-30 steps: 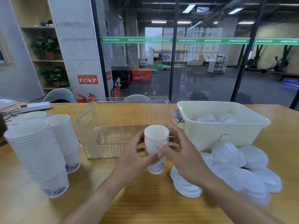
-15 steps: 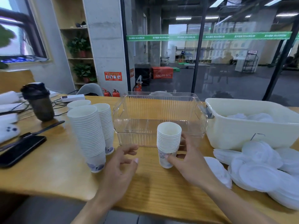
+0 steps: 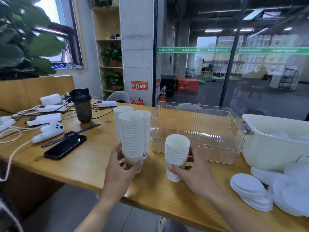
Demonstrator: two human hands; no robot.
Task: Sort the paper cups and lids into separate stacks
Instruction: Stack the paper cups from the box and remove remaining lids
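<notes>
**Two cup stacks in hand, merge pending**

Wooden table [image 3: 87, 158]: fills the lower half of the frame; all task items are carried on it.

Cream plastic tub [image 3: 274, 148], right edge of frame: white lids are glimpsed inside, count not readable. Just left of it, clear ribbed plastic bin [image 3: 197, 131], centre: nothing is made out inside.

White plastic lids [image 3: 250, 191], lower right: heaped loosely in front of the tub, overlapping, not squared into a stack.

Tall stack of white paper cups [image 3: 132, 138], centre left: gripped round its base by the left hand [image 3: 120, 166], fingers curled about the lowest cup. Whether the base is touching the table cannot be told. Two more tall cup stacks [image 3: 146, 121] are seen close behind it.

Short stack of white paper cups [image 3: 176, 154], centre: held by the right hand [image 3: 192, 171], thumb across the front, fingers wrapped behind.

Step judged in hand: consolidation of cups, with both stacks held side by side, near but apart. The next move would call for the short stack to be lifted and nested squarely into the tall one's open top, rims aligned, with the tall column steadied against tipping. The lids are judged not yet sorted.

Upper left of table: black phone [image 3: 66, 146], dark shaker bottle [image 3: 82, 106], white chargers and cables [image 3: 48, 118]. Not task items.
</notes>
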